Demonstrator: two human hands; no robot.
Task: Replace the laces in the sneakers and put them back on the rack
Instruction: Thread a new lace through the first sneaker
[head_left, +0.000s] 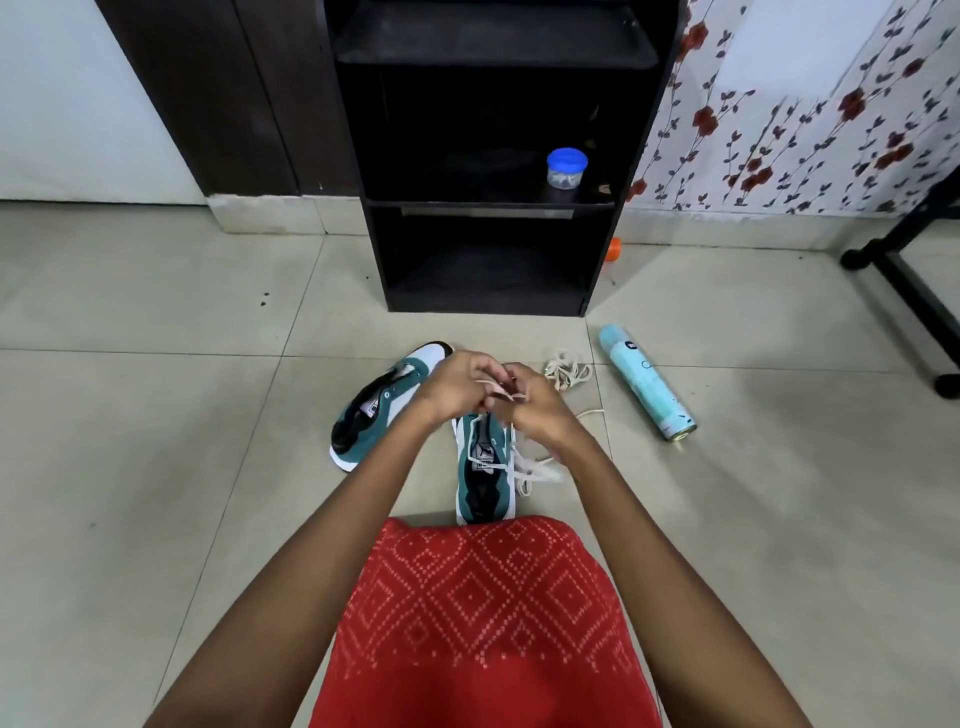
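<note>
Two teal, white and black sneakers lie on the tiled floor. The near sneaker (483, 473) points away from me, and a white lace (524, 470) runs loosely through its eyelets. My left hand (457, 387) and my right hand (535, 402) meet above its toe, and each pinches a strand of that lace. The other sneaker (382, 402) lies to the left with no lace visible in it. A bundled cream lace (566, 374) lies on the floor just right of my hands. The black rack (493, 156) stands straight ahead.
A small jar with a blue lid (566, 169) sits on the rack's middle shelf. A pale blue spray can (647, 382) lies on the floor to the right. A black stand's foot (914, 296) crosses the far right. My red patterned garment (483, 623) fills the foreground.
</note>
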